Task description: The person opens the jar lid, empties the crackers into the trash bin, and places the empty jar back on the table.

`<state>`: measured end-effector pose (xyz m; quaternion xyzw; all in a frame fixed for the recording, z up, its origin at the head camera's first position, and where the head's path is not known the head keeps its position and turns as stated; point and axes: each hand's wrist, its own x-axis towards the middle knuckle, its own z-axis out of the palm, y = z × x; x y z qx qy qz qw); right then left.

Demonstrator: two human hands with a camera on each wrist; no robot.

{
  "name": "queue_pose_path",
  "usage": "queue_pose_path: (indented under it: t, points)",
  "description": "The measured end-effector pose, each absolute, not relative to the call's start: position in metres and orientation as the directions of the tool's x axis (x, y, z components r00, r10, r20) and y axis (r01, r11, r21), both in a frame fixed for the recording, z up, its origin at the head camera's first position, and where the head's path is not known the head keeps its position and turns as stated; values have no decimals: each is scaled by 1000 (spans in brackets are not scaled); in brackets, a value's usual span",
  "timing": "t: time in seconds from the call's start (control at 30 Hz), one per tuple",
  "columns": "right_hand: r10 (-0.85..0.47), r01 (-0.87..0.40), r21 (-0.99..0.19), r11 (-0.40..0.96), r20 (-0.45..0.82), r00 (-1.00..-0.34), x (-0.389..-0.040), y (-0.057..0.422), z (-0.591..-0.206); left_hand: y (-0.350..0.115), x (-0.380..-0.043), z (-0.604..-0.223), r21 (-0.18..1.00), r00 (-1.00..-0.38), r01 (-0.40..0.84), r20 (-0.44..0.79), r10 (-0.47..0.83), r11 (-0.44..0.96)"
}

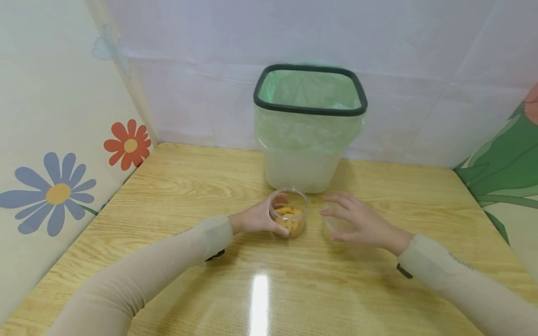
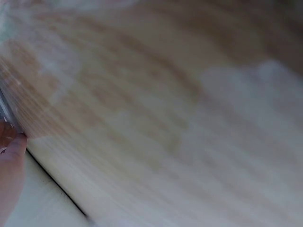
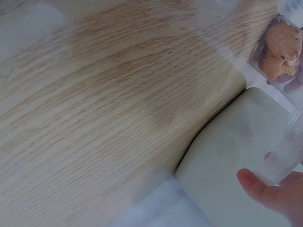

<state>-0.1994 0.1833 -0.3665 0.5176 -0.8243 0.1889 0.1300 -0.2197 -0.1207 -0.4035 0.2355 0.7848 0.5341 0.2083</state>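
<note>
My left hand (image 1: 258, 218) grips a clear round plastic jar (image 1: 306, 212) by its left side, thumb in front and fingers behind. Orange-brown cookies (image 1: 290, 225) lie inside it, and its top is uncovered. To the right, my right hand (image 1: 361, 223) holds a clear round lid (image 1: 336, 225) between thumb and fingers, apart from the jar. In the right wrist view the lid (image 3: 286, 153) shows as a see-through edge beside the thumb (image 3: 258, 187). Only the left thumb (image 2: 14, 150) and a sliver of the jar appear in the left wrist view.
A pale bin (image 1: 300, 170) with a dark rim and a green liner bag (image 1: 307, 133) stands just behind the jar. Both sit on a wood-grain table (image 1: 201, 177). A white cloth (image 1: 201, 102) hangs behind, and flower-patterned panels (image 1: 59, 140) flank the table.
</note>
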Motion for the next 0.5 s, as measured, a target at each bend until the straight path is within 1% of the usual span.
queue_pose_path:
  t: [0.27,0.5]
  points:
    - [-808,-913,-173,370,425,-408,-201,185,-374,-121,-221,-405,934,-803,147,-79,591,325]
    - [-810,-902,-179,394,397,-433,-198,186,-378,-121,-221,-405,937,-803,130,-93,589,325]
